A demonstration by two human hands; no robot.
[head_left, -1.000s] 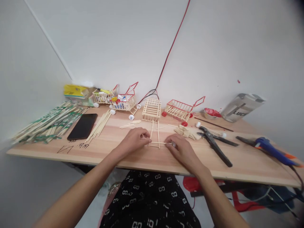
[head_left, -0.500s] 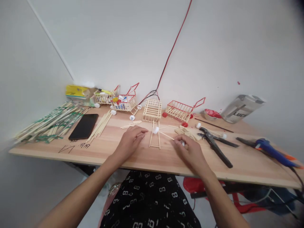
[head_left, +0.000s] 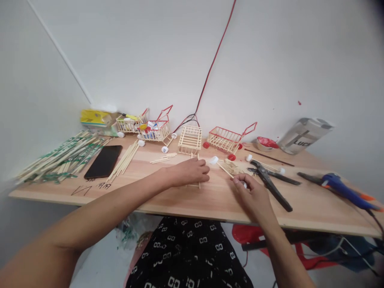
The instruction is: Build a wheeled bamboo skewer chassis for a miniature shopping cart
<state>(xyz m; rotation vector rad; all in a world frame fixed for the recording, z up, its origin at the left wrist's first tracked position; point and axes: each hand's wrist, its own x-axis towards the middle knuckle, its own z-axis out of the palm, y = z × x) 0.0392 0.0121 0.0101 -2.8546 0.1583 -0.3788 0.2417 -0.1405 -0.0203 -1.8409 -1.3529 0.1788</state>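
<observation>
My right hand (head_left: 250,192) pinches a thin wooden stick with white bottle-cap wheels (head_left: 214,160) at its ends; one cap shows beyond the fingers, the other is partly covered by them. My left hand (head_left: 192,172) is curled over the handle frame of an unpainted stick cart (head_left: 190,140). The fingers bend inward, and whatever lies under them is hidden. The cart's slatted body rests on the table behind that hand. Just behind the right hand lie small wood pieces (head_left: 229,166).
Red-trimmed carts (head_left: 226,138) stand along the wall. Left are a phone (head_left: 103,162), loose sticks (head_left: 124,160) and wrapped sticks (head_left: 64,156). Right are pliers (head_left: 270,186), another wheeled stick (head_left: 265,164), a blue glue gun (head_left: 342,188), a red-paint bowl (head_left: 267,143) and a tin (head_left: 304,136).
My left hand has moved right, from beside the cart's handle frame to over it. My right hand has drawn the wheeled stick to the right, away from the frame.
</observation>
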